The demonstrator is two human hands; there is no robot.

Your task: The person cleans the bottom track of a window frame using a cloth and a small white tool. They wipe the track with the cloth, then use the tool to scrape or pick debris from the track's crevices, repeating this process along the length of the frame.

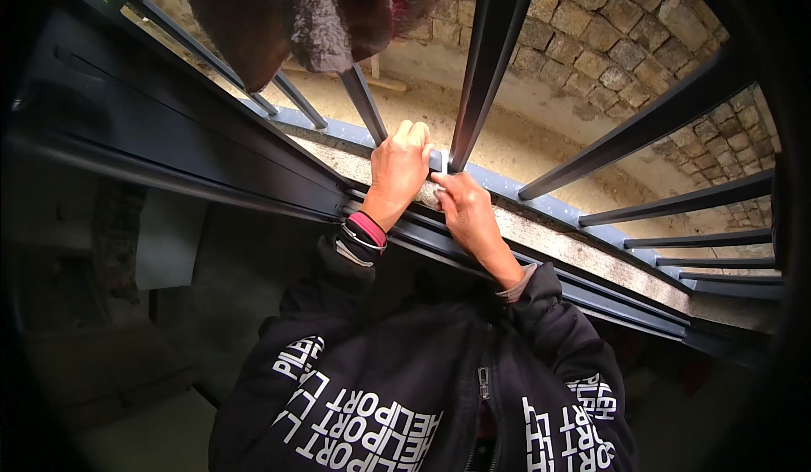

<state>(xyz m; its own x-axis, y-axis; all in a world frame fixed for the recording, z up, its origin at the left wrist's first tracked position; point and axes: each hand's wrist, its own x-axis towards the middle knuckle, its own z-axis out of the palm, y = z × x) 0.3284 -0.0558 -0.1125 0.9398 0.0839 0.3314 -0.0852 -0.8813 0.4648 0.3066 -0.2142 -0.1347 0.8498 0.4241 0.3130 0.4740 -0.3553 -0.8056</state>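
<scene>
My left hand (400, 167) is curled at the bottom rail (557, 203) of a dark metal window grille, beside an upright bar (364, 105). What its fingers hold is hidden. Close on its right, my right hand (472, 212) has thumb and forefinger pinched together at the lower end of a narrow white strip (445, 160). That strip stands across the rail, next to a thicker upright bar (488, 60). Whether it goes all the way around the rail cannot be seen. Under both hands runs the pale, rough sill (538, 234).
Fuzzy dark cloth (317, 16) hangs over the grille at the top. A dark window sash (184, 117) stands left, and sliding tracks (595, 295) run along the near side. Outside are a dirt strip (431, 108) and a stone block wall (589, 35). A pale panel (170, 238) stands lower left.
</scene>
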